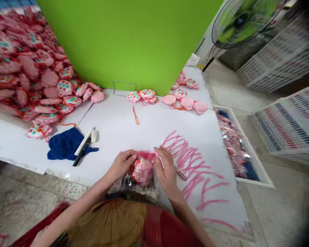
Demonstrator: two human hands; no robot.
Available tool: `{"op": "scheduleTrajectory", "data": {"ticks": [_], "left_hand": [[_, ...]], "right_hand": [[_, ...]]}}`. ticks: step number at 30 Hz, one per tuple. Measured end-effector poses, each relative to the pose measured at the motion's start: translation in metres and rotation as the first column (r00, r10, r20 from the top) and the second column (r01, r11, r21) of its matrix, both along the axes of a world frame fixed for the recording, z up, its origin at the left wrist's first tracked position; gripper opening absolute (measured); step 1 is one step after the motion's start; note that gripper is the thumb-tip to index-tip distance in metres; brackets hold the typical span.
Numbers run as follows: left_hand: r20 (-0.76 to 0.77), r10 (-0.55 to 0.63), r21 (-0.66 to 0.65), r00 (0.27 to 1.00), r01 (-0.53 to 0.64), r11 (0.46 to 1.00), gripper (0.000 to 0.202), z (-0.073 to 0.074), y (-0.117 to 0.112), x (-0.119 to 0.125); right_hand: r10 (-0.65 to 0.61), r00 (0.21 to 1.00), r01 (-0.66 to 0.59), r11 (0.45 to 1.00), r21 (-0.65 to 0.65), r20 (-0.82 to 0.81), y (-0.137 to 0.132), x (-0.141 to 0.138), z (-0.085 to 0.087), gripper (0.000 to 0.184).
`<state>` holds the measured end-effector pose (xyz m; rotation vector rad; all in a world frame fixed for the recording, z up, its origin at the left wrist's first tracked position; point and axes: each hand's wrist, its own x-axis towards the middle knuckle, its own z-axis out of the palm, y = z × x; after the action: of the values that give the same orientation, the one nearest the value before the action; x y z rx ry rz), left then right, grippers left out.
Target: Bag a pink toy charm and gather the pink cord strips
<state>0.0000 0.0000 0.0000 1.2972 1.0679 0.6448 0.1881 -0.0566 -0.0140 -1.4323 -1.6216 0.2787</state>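
At the near edge of the white table point(134, 137), a pink toy point(142, 170) sits inside a clear plastic bag point(137, 180), between the two hands. The left hand point(122, 164) grips the bag's left side with fingers curled over its top edge; the right hand point(167, 169) clasps the right side, fingers bent down onto the plastic. Just right of the hands, pink scribbles point(193, 164) cover the tabletop. To the left lie a blue cloth point(64, 144), a black marker point(80, 154) and a white marker point(83, 141). Further back lies an orange string point(135, 116), then loose pink toys point(185, 102) by the green board point(128, 41), with a big heap of toys point(25, 68) at far left. A tray of bagged toys point(234, 144) is on the floor, right.
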Motion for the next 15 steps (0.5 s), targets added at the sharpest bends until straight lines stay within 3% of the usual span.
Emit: {"op": "scheduleTrajectory", "data": {"ticks": [4, 7, 10, 15], "left_hand": [[0.021, 0.126, 0.013, 0.992, -0.126, 0.992, 0.024, 0.003, -0.004, 0.009], [0.043, 0.189, -0.028, 0.981, -0.188, 0.982, 0.024, 0.005, -0.006, 0.013], [0.089, 0.141, -0.061, 0.986, -0.136, 0.989, 0.027, 0.005, -0.006, 0.013], [0.103, -0.030, 0.035, 0.994, 0.027, 0.999, 0.028, 0.009, -0.005, 0.012]], "right_hand": [[0.096, 0.985, -0.095, 0.995, -0.015, 0.140, 0.001, -0.003, 0.006, 0.036], [0.052, 0.989, -0.053, 0.999, 0.005, 0.139, 0.003, -0.003, 0.012, 0.033], [0.054, 0.989, -0.062, 0.996, 0.059, 0.135, 0.008, -0.005, 0.019, 0.034], [0.097, 0.971, -0.125, 0.986, 0.113, 0.219, 0.017, -0.017, 0.028, 0.039]]}}
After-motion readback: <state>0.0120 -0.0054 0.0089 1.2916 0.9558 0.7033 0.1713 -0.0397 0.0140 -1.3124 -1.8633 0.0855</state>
